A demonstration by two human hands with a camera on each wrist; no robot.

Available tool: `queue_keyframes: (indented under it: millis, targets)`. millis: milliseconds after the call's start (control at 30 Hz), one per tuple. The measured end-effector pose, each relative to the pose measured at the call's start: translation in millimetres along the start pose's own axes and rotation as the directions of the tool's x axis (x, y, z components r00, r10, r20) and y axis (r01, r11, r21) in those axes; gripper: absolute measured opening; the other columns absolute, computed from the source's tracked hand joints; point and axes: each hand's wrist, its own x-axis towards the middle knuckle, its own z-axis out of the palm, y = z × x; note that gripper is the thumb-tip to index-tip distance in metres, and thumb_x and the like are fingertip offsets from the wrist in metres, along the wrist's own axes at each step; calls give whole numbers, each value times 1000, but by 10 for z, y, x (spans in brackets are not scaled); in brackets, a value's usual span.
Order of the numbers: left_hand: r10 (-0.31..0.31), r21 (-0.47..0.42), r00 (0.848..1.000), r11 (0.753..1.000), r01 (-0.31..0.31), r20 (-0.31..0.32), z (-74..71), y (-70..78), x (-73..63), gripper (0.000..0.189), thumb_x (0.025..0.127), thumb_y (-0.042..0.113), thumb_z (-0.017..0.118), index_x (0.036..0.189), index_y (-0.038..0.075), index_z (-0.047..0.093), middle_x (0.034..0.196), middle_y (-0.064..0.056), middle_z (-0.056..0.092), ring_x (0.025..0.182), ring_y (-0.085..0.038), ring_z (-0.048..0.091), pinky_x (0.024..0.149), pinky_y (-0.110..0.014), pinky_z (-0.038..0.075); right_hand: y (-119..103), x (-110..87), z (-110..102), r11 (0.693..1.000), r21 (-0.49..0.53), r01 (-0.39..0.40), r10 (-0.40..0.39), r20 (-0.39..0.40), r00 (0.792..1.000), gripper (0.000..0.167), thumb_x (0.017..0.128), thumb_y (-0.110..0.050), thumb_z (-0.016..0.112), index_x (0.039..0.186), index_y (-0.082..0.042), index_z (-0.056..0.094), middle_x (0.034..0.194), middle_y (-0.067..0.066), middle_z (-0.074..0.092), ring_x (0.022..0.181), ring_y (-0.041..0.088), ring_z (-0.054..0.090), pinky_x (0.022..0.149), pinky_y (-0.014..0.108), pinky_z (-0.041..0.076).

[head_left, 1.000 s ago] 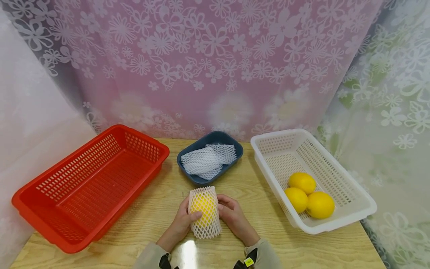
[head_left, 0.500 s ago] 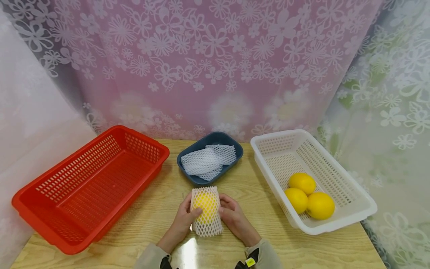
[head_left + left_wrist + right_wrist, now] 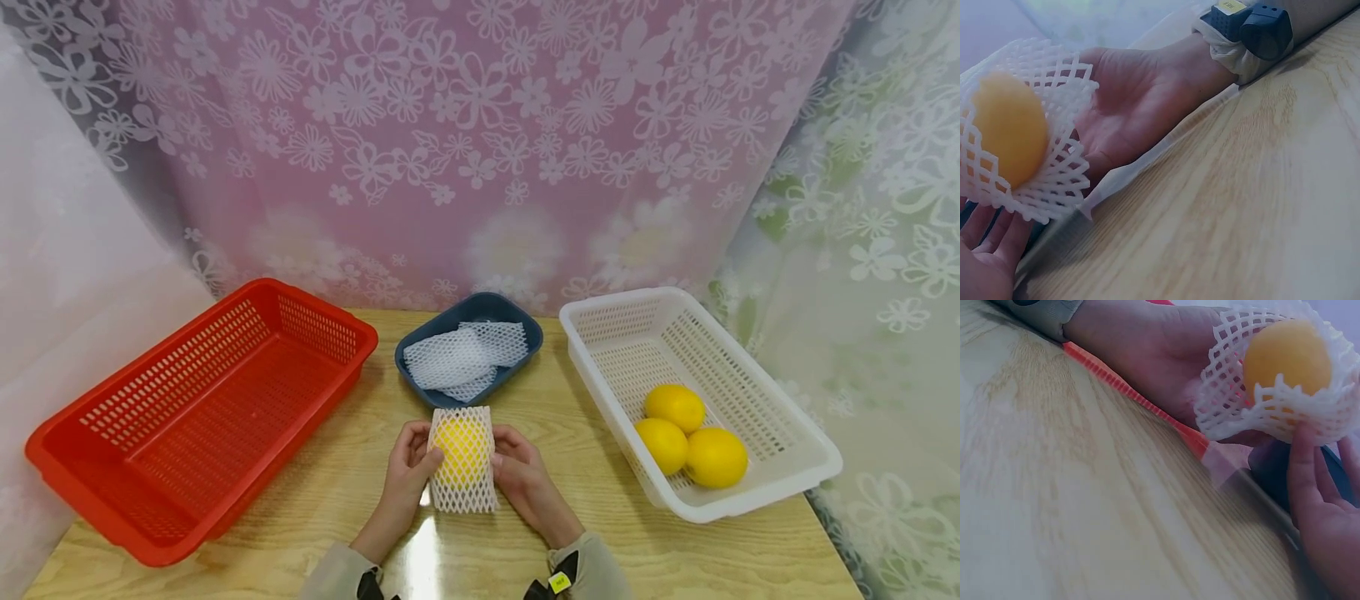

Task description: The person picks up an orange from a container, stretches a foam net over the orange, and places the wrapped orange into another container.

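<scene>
In the head view a yellow lemon (image 3: 461,454) sits inside a white foam net sleeve (image 3: 465,502), held above the near part of the table. My left hand (image 3: 403,475) grips the sleeve's left side, thumb over the front. My right hand (image 3: 528,483) pinches the right side with thumb and fingers. Both wrist views look into the sleeve's open near end, where the lemon (image 3: 1013,131) shows bare and the mesh stands out around it. The fingers behind the sleeve are partly hidden.
A red basket (image 3: 202,517) stands at the left. Behind the hands, a dark blue tray (image 3: 407,343) holds several foam net sleeves (image 3: 450,358). To the right, a white basket (image 3: 757,500) contains three lemons (image 3: 716,458). A floral curtain (image 3: 480,167) hangs behind the table.
Both hands have moved slightly away from the person, carrying the sleeved lemon nearer the blue tray. The sleeve stands straighter, and the left thumb has shifted toward its left edge.
</scene>
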Motion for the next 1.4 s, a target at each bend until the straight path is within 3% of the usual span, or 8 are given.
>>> queue_keyframes:
  millis: [100,367,533,633,833,1067,1267,1400]
  targets:
    - [-7,0,1000,1000,7,-10,5,-2,14,30,93,-2,61,118,-13,49,103,-6,63,91,-13,62,77,-24,52,1,6,-10,1000,14,25,-25,-7,1000,33,96,6,41,128,-1,49,123,9,56,109,17,56,90,30,49]
    - [-49,-152,999,987,49,9,34,9,23,17,99,2,56,116,2,59,99,-3,68,87,-12,64,73,-25,54,-28,10,-10,996,92,21,-18,-27,999,32,96,8,40,123,-5,51,119,6,53,106,15,55,88,28,49]
    - [-41,-168,997,984,53,73,39,18,28,17,100,3,53,112,10,63,97,-1,67,86,-10,63,71,-24,54,-36,-1,-8,997,74,23,-17,-80,997,30,95,8,42,120,-5,51,115,4,54,103,15,55,85,27,50]
    - [-36,-154,991,986,57,132,37,23,23,17,100,5,52,115,9,61,100,-1,66,88,-11,63,72,-25,54,-37,-9,-8,998,58,31,-25,-107,994,28,95,8,44,119,-5,51,114,4,55,103,14,55,85,26,49]
    - [-35,-119,974,991,63,226,21,-2,12,33,95,4,57,126,-3,47,114,-8,61,101,-15,62,82,-28,53,-18,-23,-21,999,-25,42,-44,-126,991,29,94,11,46,117,-6,53,115,4,56,104,14,55,83,26,50]
    - [-105,-162,956,975,153,273,22,-7,27,35,91,9,64,122,12,48,114,-6,61,98,-15,64,80,-29,55,-9,-26,-24,992,-106,74,-84,-94,992,26,94,8,51,116,-5,52,116,6,55,104,15,55,84,26,50]
    - [-134,-215,942,955,206,309,11,62,20,45,90,16,58,133,13,45,121,-6,58,104,-16,61,88,-30,52,-5,-15,1,975,-120,189,-200,-82,976,21,104,-7,36,109,-3,56,103,4,60,87,12,59,71,26,51]
    - [-149,-226,944,949,221,296,-29,121,-33,56,88,16,55,141,10,39,126,-6,54,109,-16,57,94,-30,49,6,-9,41,953,-197,231,-258,-123,958,26,105,-9,34,101,10,52,91,8,60,74,15,58,62,27,51]
